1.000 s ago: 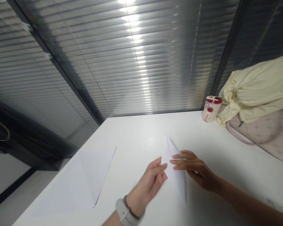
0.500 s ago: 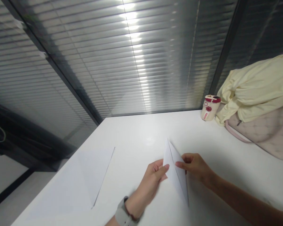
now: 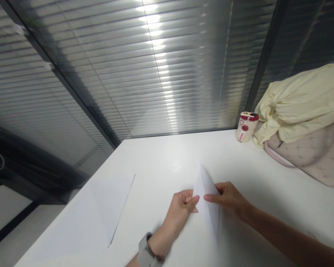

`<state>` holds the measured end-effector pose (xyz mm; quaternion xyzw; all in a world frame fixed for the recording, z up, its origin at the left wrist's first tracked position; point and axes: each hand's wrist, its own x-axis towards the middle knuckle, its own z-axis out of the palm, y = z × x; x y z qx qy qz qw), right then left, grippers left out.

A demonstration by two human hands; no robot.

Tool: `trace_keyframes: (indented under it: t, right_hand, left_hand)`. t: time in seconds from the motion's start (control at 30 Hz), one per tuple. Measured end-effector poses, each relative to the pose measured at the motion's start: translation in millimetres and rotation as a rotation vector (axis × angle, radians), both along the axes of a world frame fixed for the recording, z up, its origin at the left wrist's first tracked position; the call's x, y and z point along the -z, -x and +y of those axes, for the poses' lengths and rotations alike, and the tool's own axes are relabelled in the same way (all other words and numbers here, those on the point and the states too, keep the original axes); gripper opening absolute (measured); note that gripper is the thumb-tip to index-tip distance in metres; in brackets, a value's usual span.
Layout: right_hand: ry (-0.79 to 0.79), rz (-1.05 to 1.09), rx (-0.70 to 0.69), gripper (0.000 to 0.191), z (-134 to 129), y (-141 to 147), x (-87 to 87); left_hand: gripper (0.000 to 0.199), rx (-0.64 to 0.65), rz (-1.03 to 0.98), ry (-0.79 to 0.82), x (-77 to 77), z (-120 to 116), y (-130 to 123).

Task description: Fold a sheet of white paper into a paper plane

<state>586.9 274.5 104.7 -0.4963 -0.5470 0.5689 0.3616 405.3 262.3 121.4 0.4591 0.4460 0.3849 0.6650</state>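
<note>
My left grip (image 3: 180, 211) and right grip (image 3: 228, 198) pinch narrowly on the folded paper (image 3: 207, 204) from either side, keeping its crease straight over the desk (image 3: 161, 159).

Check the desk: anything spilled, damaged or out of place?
Nothing stands out. The folded white paper between the left hand and right hand looks undamaged, the flat sheet lies to the left, and the red-lidded cup stands upright beside the pink quilted bag.

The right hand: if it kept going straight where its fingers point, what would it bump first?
The right hand would meet the folded white paper first; its fingers look already there, though depth is hard to tell.
</note>
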Motion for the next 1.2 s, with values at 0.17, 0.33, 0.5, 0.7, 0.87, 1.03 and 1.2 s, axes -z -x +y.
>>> trace_keyframes:
  t: [0.17, 0.33, 0.5, 0.7, 0.87, 1.03, 1.2]
  right_hand:
    - [0.025, 0.052, 0.008, 0.039, 1.8, -2.5, -3.1]
    - [0.079, 0.086, -0.007, 0.039, 2.4, -3.2, -1.1]
    - [0.045, 0.085, -0.033, 0.039, 2.0, -4.7, -4.8]
    - [-0.014, 0.017, 0.0, 0.04, 2.4, -0.2, -3.0]
    - [0.028, 0.09, -0.025, 0.045, 6.0, 1.2, 3.0]
    - [0.081, 0.138, -0.043, 0.049, 7.8, -1.1, 1.3]
    - [0.111, 0.165, -0.067, 0.053, 7.5, -6.2, 7.4]
  left_hand:
    - [0.032, -0.118, 0.12, 0.037, 0.4, 1.4, 2.0]
    - [0.033, -0.107, 0.134, -0.006, -6.1, 1.5, 2.4]
    - [0.034, -0.014, 0.11, -0.009, -10.3, 2.5, 5.2]
    - [0.038, -0.01, 0.103, 0.014, -1.4, 4.6, 1.3]
    - [0.041, -0.115, 0.157, -0.016, 2.2, 5.1, 0.0]
    - [0.043, -0.075, 0.2, -0.022, 0.1, 7.1, 1.1]
    - [0.038, -0.106, 0.3, -0.084, 10.2, 10.3, -0.6]
